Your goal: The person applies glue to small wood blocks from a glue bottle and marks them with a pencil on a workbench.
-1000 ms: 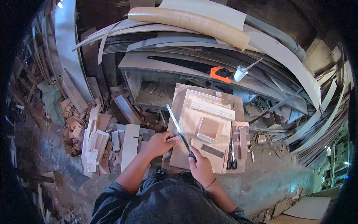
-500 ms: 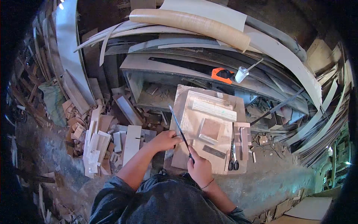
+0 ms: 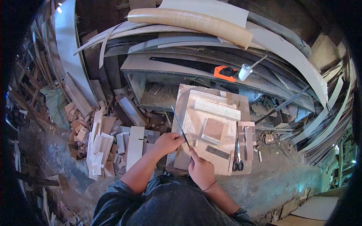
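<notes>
My right hand (image 3: 201, 171) is closed around the dark handle of a long, thin metal file (image 3: 180, 126), which points up and to the left. My left hand (image 3: 168, 144) is closed beside the file, over the left edge of the wooden work board (image 3: 182, 160); whatever its fingers pinch is hidden. Just right of the file a tiny wood piece (image 3: 196, 143) lies on the board. Farther right are a flat dark strip (image 3: 218, 152) and a small square wooden block (image 3: 213, 131). A pale wood strip (image 3: 217, 109) lies toward the far side.
Scissors (image 3: 238, 164) lie at the board's right side. Behind, an orange-handled saw (image 3: 225, 74) and a white cup with a stick (image 3: 244, 72) rest on a cabinet (image 3: 130, 64). Wood offcuts (image 3: 100, 147) are heaped on the left; bent sheets and strips surround the back.
My hands and the file stay in nearly the same place, with only a very slight shift. The camera view has moved a little.
</notes>
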{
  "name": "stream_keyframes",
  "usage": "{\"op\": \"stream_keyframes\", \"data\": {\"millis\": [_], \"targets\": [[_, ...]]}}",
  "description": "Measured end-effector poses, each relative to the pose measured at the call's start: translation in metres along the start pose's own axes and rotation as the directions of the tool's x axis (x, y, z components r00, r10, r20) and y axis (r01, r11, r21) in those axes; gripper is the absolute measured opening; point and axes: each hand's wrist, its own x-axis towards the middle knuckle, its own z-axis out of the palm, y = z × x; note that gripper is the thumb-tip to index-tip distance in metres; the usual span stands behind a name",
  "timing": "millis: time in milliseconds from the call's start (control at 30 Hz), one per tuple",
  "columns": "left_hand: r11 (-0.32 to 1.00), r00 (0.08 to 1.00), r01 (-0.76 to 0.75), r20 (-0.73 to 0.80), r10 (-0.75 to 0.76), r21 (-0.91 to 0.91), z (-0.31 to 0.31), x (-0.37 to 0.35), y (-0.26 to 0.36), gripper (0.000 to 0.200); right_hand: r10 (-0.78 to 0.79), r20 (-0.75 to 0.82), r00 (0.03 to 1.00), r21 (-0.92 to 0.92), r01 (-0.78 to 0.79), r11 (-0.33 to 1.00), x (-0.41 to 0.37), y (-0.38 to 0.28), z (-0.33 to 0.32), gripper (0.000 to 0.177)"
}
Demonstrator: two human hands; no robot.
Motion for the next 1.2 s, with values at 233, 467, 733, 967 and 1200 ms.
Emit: {"op": "stream_keyframes", "data": {"millis": [233, 467, 733, 967, 1200], "targets": [[0.998, 0.992, -0.054, 0.118, 0.051, 0.024, -0.016, -0.003, 0.0, 0.043, -0.016, -0.008, 1.0, -0.043, 0.016, 0.999, 0.0, 0.005, 0.011, 0.055], [0.972, 0.966, -0.198, -0.146, 0.215, 0.123, -0.012, -0.037, 0.0, 0.046, -0.034, -0.014, 0.999, -0.039, 0.034, 0.999, -0.001, 0.012, 0.017, 0.062], [0.943, 0.88, -0.283, -0.343, 0.328, 0.175, 0.01, -0.044, -0.007, 0.038, -0.014, 0.0, 1.0, -0.065, 0.014, 0.998, -0.001, 0.008, 0.015, 0.061], [0.907, 0.84, -0.365, -0.347, 0.418, 0.208, 0.013, -0.034, -0.003, 0.04, -0.053, -0.04, 0.998, -0.029, 0.051, 0.998, -0.002, 0.007, 0.015, 0.052], [0.917, 0.85, -0.384, -0.347, 0.397, 0.11, 0.009, -0.035, -0.003, 0.038, 0.016, -0.108, 0.994, 0.166, 0.002, 0.986, -0.005, 0.0, -0.021, 0.05]]}}
